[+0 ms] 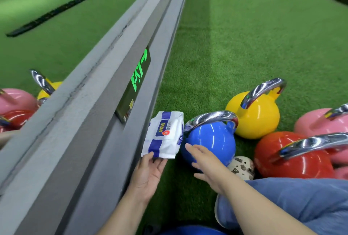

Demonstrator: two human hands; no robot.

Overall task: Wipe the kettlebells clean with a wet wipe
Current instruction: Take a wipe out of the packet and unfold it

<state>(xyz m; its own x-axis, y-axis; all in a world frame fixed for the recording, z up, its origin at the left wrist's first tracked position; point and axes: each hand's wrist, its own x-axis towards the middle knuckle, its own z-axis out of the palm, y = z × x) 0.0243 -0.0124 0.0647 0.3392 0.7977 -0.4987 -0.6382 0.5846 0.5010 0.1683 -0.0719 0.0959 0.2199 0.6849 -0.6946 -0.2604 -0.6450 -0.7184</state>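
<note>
left hand [148,173] palm up, thumb and fingers pinching the near edge of the wipe pack [164,135]. pack white and blue, held up just beside the blue kettlebell [211,138] and close to the grey wall base [105,114]. right hand [204,163] wide and flat, fingers straight, holding nothing, stretched out in front of the blue kettlebell's near side; hard to tell if touching. on the green turf [244,37]: blue kettlebell nearest the wall, yellow kettlebell [258,116] behind it, red kettlebell [290,155] to the right, pink kettlebell [320,123] behind the red one. shiny silver handles on all four. speckled shoe [242,165] poking out between blue and red. blue trouser leg [293,201] at the bottom right. green glowing sign [135,80] low on the wall. mirror [37,27] on the left, showing turf and kettlebells again.
</note>
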